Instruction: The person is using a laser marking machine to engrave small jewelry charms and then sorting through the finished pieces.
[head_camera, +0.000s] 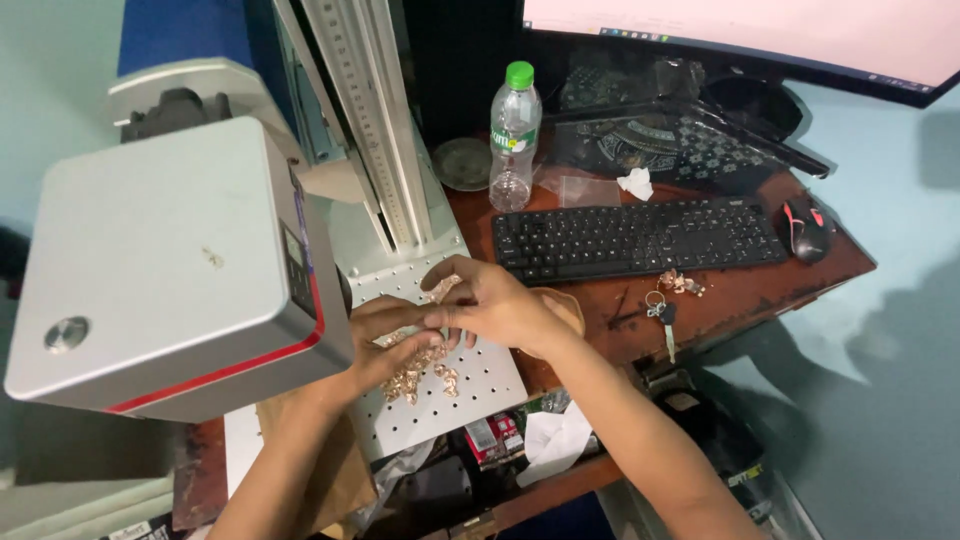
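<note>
At the centre of the frame a pile of small gold-coloured metal pieces (420, 372) lies on the white perforated plate (480, 385). The left hand (392, 335) rests on the pile with its fingers curled over some pieces; the right hand (490, 300) pinches one small piece between thumb and fingertips, just above the plate. The pieces look light, thin and stiff, likely to snag on each other, so each is best taken by its edges with the fingertips. The grey machine head (165, 260) fills the left of the frame and hides part of the plate. The pieces' exact shape is too small to make out. A keyboard (640, 238), bottle (515, 135) and keys (662, 315) sit to the upper right.
</note>
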